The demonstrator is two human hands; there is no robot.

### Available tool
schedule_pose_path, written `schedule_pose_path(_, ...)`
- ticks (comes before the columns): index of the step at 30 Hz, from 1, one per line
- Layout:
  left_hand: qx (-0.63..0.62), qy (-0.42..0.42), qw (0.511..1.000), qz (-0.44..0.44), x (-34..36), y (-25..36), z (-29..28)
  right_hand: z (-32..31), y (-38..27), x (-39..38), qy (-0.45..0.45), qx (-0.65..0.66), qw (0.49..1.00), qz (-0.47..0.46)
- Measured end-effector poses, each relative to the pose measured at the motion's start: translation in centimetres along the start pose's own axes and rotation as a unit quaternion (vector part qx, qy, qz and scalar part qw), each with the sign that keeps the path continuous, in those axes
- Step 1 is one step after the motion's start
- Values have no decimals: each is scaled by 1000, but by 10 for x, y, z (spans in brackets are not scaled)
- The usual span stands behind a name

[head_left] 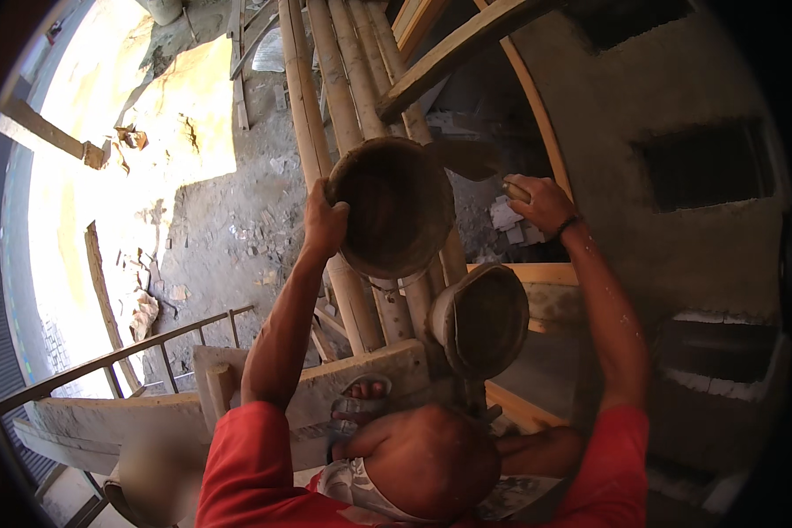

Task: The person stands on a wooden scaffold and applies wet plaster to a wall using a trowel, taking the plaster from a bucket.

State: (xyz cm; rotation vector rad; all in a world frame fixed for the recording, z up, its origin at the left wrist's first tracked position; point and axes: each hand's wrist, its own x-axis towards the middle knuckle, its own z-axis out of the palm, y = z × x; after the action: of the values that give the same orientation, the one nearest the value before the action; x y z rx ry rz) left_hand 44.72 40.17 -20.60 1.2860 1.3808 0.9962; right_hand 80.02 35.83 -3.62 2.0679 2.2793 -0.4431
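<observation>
While the left hand point(326, 222) is clamped on the left rim of the larger mortar basin point(380, 246), the right hand point(539, 209) is closed around a trowel handle point(517, 189). Trowel blade point(466, 159) points left, right by the basin's upper-right rim; can't tell if it's touching.

Basin is over the bamboo poles point(352, 114), above the near plank point(361, 374). Resting on them or slightly lifted: can't tell from overhead.

Step in hand, my read: steadying the basin and working mortar with the trowel, either between scoops or scraping the wall. Next move calls for a firm left grip and a low blade angle to clear the rim.

Containers: larger basin is dark inside, grey-brown crust on the wall; fill level unreadable. Smaller basin point(484, 321) sits nearer, at the poles' right edge, tilted with its mouth facing right. Inside looks grey and coated; can't tell if that's usable mortar or residue.
</observation>
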Motion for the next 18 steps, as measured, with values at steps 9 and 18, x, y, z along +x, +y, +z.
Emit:
schedule_pose_path(9, -23, -16, 999, -34, 4, 2, 0, 33, -4, -5, -153, 79, 985, 19)
schedule_pose_path(18, -3, -14, 1000, 1, -5, 0, 3, 70, -110, -34, -183, -244, 945, -121)
